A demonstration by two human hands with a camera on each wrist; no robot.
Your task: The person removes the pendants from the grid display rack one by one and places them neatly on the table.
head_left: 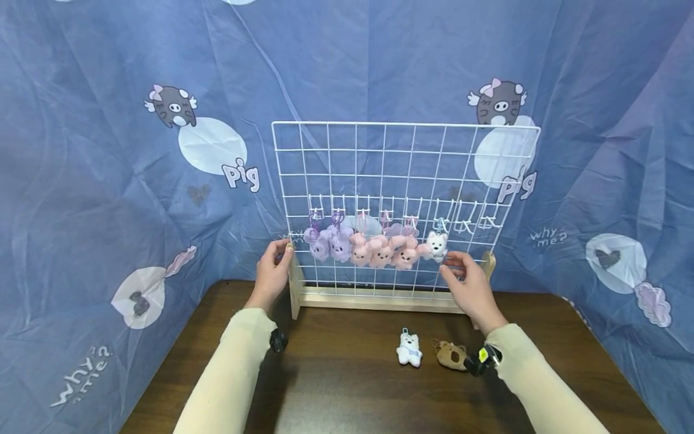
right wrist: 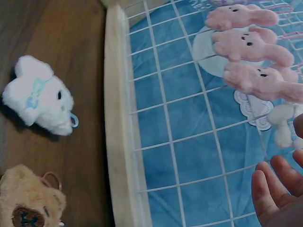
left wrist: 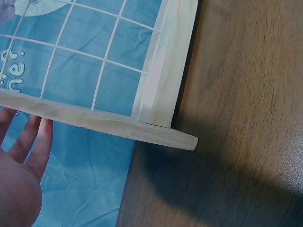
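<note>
A white wire grid rack (head_left: 412, 150) stands in a wooden base (head_left: 379, 301) on the table. My left hand (head_left: 272, 270) holds the top of its left wooden post (head_left: 295, 286), fingers behind, thumb in front. Along a row of hooks hang two purple plush keychains (head_left: 341, 244), three pink bunny plush keychains (head_left: 381, 252) and a white plush keychain (head_left: 436, 244) at their right. Just below and right of the white one is my right hand (head_left: 470, 288), its fingers (right wrist: 273, 189) loosely spread and apparently holding nothing. In the right wrist view, that plush is partly cut off.
Another white plush keychain (head_left: 409, 349) lies on the brown table (head_left: 347, 386) before the rack. Beside it is a brown bear plush keychain (head_left: 451, 355), near my right wrist. Bare hooks (head_left: 487, 223) hang at the grid's right. A blue patterned cloth (head_left: 336, 60) surrounds the table.
</note>
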